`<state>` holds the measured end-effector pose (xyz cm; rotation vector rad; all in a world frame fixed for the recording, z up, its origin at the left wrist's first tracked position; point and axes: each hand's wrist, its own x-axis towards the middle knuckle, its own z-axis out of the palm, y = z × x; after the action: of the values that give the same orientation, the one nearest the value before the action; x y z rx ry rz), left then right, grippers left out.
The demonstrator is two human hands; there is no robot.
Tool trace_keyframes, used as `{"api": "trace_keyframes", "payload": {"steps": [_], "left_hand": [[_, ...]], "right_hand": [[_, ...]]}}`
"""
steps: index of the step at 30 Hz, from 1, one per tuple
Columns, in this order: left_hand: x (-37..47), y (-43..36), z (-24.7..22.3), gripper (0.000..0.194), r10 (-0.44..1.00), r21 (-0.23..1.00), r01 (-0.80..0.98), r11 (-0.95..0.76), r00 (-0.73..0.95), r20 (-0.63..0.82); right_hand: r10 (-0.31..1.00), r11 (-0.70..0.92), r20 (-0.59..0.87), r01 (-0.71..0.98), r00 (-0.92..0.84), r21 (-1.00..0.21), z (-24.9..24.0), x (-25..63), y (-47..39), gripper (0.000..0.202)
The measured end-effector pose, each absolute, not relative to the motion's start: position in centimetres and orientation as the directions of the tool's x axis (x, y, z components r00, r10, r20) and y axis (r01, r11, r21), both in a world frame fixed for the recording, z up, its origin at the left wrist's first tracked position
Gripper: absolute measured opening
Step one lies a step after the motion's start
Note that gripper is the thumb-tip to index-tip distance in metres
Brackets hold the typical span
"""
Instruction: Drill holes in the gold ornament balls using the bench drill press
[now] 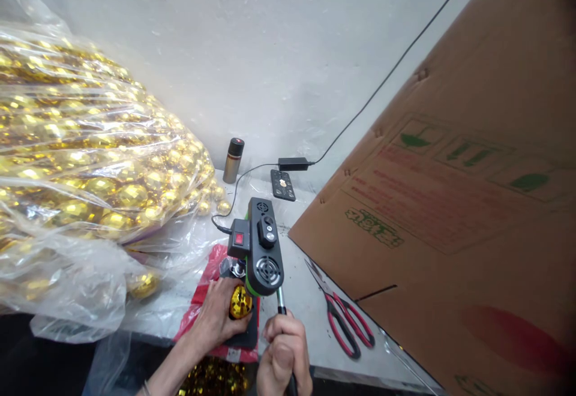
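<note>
A black bench machine (265, 246) with a red switch and a side lever stands on the table. Under its head, my left hand (220, 312) has its fingers closed around a shiny gold faceted ball (241, 302). My right hand (284, 354) is wrapped round the lever handle (281, 303), just right of the machine. Beneath the machine lies a red plastic sheet (198, 306). How the ball meets the machine's working part is hidden by the head and my fingers.
A large clear bag of gold balls (103, 150) fills the left. Red-handled scissors (342, 312) lie beside a big cardboard box (432, 204) on the right. Behind the machine are a bottle (233, 161), a phone (283, 185) and a corded power adapter (293, 164).
</note>
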<state>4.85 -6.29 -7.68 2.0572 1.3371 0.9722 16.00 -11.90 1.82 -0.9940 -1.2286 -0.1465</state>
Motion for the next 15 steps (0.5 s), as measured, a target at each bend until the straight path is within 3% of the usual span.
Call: {"api": "trace_keyframes", "payload": {"steps": [12, 15], "left_hand": [[4.69, -6.23, -6.93, 0.035, 0.925, 0.736, 0.564, -0.375, 0.283, 0.254], [4.77, -6.22, -7.07, 0.038, 0.924, 0.735, 0.563, -0.378, 0.274, 0.266]], "right_hand": [[0.362, 0.631, 0.849, 0.569, 0.385, -0.527, 0.95, 15.90, -11.38, 0.039], [0.391, 0.631, 0.819, 0.526, 0.420, -0.570, 1.11, 15.55, -11.56, 0.039]]}}
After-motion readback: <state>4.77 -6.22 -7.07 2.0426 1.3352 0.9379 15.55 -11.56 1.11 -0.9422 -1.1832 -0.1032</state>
